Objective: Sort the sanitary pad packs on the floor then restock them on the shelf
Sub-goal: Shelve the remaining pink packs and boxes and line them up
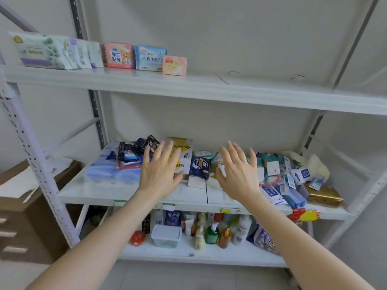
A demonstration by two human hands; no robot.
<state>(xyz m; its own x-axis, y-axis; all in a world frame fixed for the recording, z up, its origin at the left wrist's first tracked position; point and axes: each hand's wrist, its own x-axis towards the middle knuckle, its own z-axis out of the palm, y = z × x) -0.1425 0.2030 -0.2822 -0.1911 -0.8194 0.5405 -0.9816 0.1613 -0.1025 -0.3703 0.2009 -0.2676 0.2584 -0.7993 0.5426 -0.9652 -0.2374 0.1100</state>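
Well above spread fingers [233,152], pad packs [118,55]

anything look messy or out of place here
The pad packs on the top shelf stand in a neat row, but the middle shelf is a jumble: items lie tilted and heaped, mostly at its right.

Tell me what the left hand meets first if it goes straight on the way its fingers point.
The left hand would likely meet the yellow-and-white box on the middle shelf first; depth is unclear.
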